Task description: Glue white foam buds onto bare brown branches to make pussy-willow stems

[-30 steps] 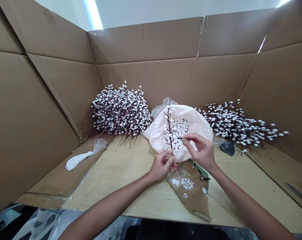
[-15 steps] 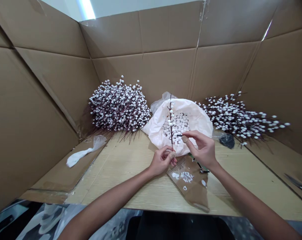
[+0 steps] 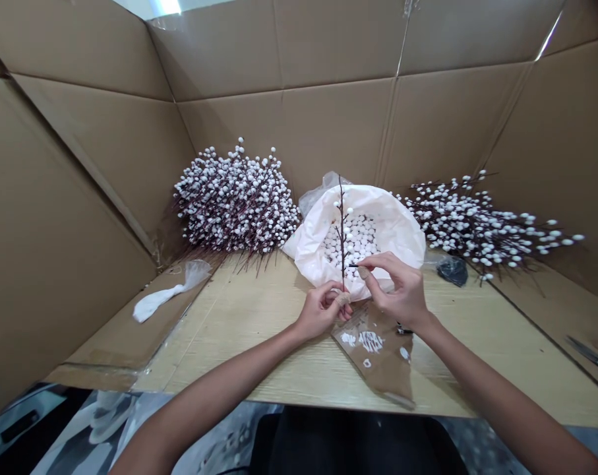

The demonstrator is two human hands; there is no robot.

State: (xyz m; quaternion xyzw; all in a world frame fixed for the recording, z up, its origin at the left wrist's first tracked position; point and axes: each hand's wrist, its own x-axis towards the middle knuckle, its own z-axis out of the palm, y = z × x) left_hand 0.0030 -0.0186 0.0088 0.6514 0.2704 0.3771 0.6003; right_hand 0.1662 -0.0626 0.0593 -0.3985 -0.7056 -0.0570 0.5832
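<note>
My left hand (image 3: pixel 328 307) pinches the lower end of a dark brown artificial berry stem (image 3: pixel 343 237), which stands upright with a few white berries on its short side twigs. To its right, my right hand (image 3: pixel 396 289) is closed, thumb against forefinger, on a small thin dark stick (image 3: pixel 353 266). The stick's tip points at the stem; whether they touch I cannot tell. Behind the stem, an open white bag (image 3: pixel 311 254) holds many loose white berries (image 3: pixel 360 234). A brown cardboard piece (image 3: pixel 385 379) with white smears lies below my hands.
A big pile of white-berry stems (image 3: pixel 237 201) lies at the back left, a smaller pile (image 3: pixel 477 224) at the back right. A white-filled plastic bag (image 3: pixel 157 300) is on the left, a black bundle (image 3: pixel 451 270) on the right. Scissors (image 3: pixel 590 356) lie far right. Cardboard walls (image 3: pixel 338 125) surround the table.
The view has tipped slightly downward. The stem looks turned, its berries and twigs showing in different places. Both hands keep nearly the same position and grip.
</note>
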